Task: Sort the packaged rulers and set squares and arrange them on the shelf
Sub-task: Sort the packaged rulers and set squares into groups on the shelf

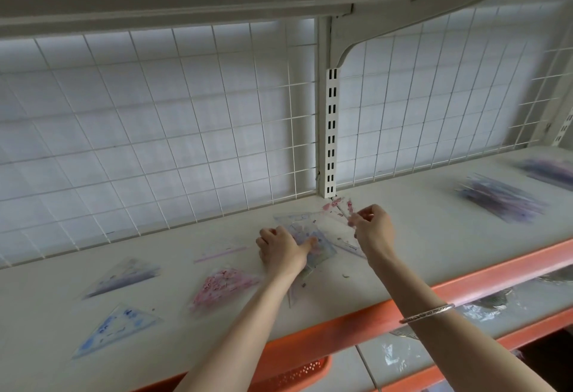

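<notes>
Shelf (403, 255) space fills the lower half of the frame, and the sorting on it looks, at a guess, roughly half done. At the right of the frame a blurred purple heap (502, 199) and a farther heap (552, 171) lie near the wire back. They seem grouped already, though the blur hides what is in them.

At the lower left, four packets lie apart and unstacked, so they probably remain to be gathered: a blue set square (114, 329), a purple set square (124, 277), a pink set square (223, 286) and a slim clear packet (220, 253).

In the middle of the frame, a clear set-square packet (322, 227) rests on the shelf in both hands. The left grip (282, 249) holds its near side, thumb laid across it and fingers curled. The right grip (372, 224) pinches its far, pink-printed corner.
</notes>
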Available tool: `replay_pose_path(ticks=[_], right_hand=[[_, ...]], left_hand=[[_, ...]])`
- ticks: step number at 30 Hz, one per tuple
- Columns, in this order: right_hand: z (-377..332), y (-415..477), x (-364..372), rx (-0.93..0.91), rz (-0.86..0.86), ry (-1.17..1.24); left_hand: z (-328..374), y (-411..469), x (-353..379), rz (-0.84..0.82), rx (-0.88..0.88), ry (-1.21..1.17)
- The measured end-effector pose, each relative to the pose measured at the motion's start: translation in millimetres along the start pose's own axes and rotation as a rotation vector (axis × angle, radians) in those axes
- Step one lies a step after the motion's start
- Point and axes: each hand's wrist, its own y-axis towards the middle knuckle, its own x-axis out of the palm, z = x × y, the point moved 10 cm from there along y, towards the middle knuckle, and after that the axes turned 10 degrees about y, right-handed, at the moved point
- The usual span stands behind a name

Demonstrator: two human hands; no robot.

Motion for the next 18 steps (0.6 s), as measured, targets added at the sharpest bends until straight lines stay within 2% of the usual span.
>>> replay_pose_path(ticks=[4, 8, 13, 18], right_hand=[[-6, -5, -5, -0.019, 0.048, 0.2], [-13, -11, 5, -0.015, -0.02, 0.337], [-11, -15, 17, 0.033, -0.077, 0.42], [-11, -17, 21, 0.057, -0.104, 0.487]], left_hand=[[-2, 2, 0, -0.03, 0.0, -0.105], [-3, 4, -9, 0.045, 0.032, -0.233], [-7, -1, -21, 0.094, 0.049, -0.508], [-18, 2, -26, 0.083, -0.039, -0.739]])
